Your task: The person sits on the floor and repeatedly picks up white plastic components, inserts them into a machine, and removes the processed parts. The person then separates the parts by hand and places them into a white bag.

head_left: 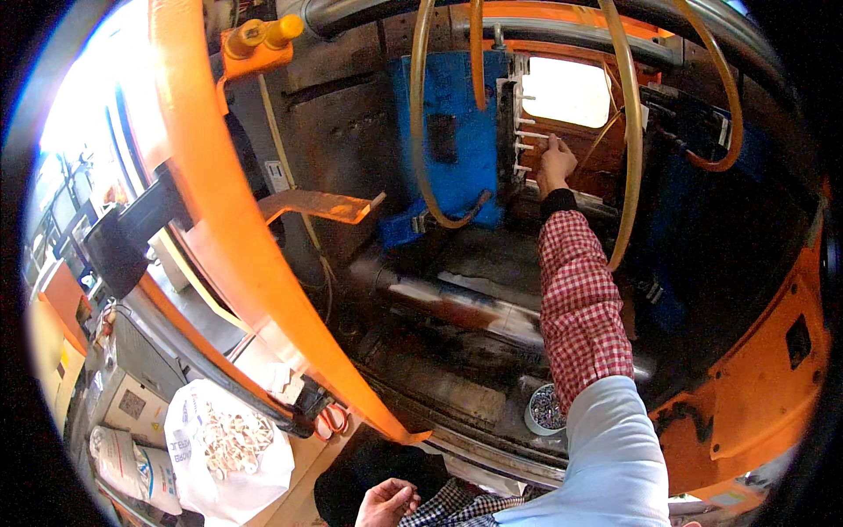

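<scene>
My right hand [557, 164] reaches deep into the machine, its sleeve a red checked cuff over light blue. Its fingertips pinch the end of a thin white rod [532, 134] that sticks out sideways from the metal mold face. Several similar white rods jut from the same face, above and below it. That face belongs to a blue mold block [457, 132] left of the hand. Low in the view, my left hand [388, 503] is held near my lap with its fingers curled together. Whatever may be between those fingers cannot be made out.
Amber hoses [629, 132] loop down around the reaching arm. A cup of small dark pieces [546, 411] stands below it. To the left are an orange door frame [255, 255], a white bag [189, 422] with pale plastic parts, and red-handled scissors [331, 422].
</scene>
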`<state>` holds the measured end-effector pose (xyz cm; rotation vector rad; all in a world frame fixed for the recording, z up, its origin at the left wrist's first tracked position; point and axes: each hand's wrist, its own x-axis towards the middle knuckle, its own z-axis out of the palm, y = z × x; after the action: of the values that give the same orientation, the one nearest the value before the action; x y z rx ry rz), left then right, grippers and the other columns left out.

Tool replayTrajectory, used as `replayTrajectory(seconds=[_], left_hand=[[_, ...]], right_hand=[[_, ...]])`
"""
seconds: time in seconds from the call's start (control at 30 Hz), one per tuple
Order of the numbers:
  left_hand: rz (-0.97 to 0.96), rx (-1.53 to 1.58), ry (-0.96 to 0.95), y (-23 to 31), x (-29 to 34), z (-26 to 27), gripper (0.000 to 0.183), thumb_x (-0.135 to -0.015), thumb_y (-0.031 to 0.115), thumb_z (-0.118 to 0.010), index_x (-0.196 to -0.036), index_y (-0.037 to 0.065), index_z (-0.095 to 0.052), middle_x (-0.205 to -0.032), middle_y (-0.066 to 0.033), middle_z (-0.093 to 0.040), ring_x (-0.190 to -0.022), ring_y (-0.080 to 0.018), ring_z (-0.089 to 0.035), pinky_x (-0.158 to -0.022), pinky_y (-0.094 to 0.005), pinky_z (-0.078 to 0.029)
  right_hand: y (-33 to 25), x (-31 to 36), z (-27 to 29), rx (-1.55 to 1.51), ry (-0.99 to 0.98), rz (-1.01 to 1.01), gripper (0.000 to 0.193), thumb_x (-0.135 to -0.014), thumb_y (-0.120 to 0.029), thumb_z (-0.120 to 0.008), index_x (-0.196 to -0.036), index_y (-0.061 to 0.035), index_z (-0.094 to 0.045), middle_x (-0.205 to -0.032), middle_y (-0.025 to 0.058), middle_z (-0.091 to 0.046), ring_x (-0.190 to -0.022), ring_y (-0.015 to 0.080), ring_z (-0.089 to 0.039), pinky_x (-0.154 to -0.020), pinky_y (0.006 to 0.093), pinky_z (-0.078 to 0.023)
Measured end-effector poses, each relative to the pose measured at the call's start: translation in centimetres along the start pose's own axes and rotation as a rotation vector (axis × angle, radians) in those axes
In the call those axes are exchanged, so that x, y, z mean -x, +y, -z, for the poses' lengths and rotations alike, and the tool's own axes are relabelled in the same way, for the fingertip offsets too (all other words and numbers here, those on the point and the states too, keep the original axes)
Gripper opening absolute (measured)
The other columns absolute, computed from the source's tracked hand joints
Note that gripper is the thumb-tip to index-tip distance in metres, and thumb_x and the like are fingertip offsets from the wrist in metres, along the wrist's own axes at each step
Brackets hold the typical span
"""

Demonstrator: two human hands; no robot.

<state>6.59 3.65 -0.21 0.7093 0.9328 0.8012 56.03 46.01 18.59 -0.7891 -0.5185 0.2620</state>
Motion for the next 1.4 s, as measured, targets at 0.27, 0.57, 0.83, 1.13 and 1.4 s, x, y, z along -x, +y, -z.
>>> replayTrajectory(seconds=[0.27, 0.57, 0.83, 1.13, 1.4], left_hand=[[-0.015, -0.063, 0.141, 0.6, 2.2, 0.3, 0.022, -0.093, 0.017, -0.052, -0.094, -0.003, -0.059, -0.075, -0.0038, -0.057, -0.065, -0.0095, -0.052, -0.060, -0.0209, -0.043], [-0.057, 0.158, 0.373, -4.5, 4.3, 5.4, 0.029, -0.095, 0.028, -0.050, -0.084, 0.002, -0.058, -0.059, 0.0035, -0.044, -0.049, -0.0052, -0.036, -0.045, -0.0191, -0.028], [-0.263, 0.299, 0.668, -4.0, 6.8, 8.0, 0.030, -0.094, 0.027, -0.053, -0.084, -0.001, -0.059, -0.057, 0.0039, -0.041, -0.045, -0.0048, -0.033, -0.042, -0.0195, -0.024], [-0.245, 0.278, 0.328, 0.1, 3.5, 2.0, 0.026, -0.096, 0.023, -0.048, -0.078, 0.005, -0.052, -0.060, 0.0044, -0.038, -0.049, -0.0052, -0.033, -0.044, -0.0193, -0.026], [-0.083, 0.288, -0.109, 3.4, -3.2, -8.7, 0.024, -0.097, 0.020, -0.046, -0.083, 0.001, -0.050, -0.060, 0.0030, -0.034, -0.051, -0.0069, -0.032, -0.046, -0.0208, -0.027]], right_hand=[[-3.4, 8.2, 0.1, 0.265, 0.399, 0.486, 0.025, -0.092, -0.019, -0.053, -0.092, 0.0046, -0.062, -0.077, 0.0133, -0.063, -0.063, 0.0187, -0.053, -0.061, 0.0339, -0.042], [-14.0, 53.1, 15.3, 0.200, -0.952, 0.169, 0.008, -0.088, -0.002, -0.052, -0.087, 0.0033, -0.058, -0.076, 0.0116, -0.058, -0.070, 0.0159, -0.060, -0.058, 0.0296, -0.048], [-9.2, 64.6, 4.3, 0.078, -1.461, 0.058, 0.022, -0.082, -0.018, -0.062, -0.096, -0.0008, -0.061, -0.089, 0.0166, -0.060, -0.080, 0.0329, -0.060, -0.069, 0.0376, -0.049], [-13.5, 54.8, 12.6, 0.424, -1.563, 0.117, 0.017, -0.077, -0.014, -0.064, -0.089, -0.0024, -0.068, -0.084, 0.0111, -0.066, -0.076, 0.0260, -0.063, -0.067, 0.0338, -0.051], [-18.9, 42.5, 16.6, 0.788, -1.308, 0.335, 0.013, -0.072, -0.009, -0.065, -0.082, -0.0008, -0.067, -0.079, 0.0128, -0.065, -0.073, 0.0286, -0.063, -0.063, 0.0350, -0.051]])
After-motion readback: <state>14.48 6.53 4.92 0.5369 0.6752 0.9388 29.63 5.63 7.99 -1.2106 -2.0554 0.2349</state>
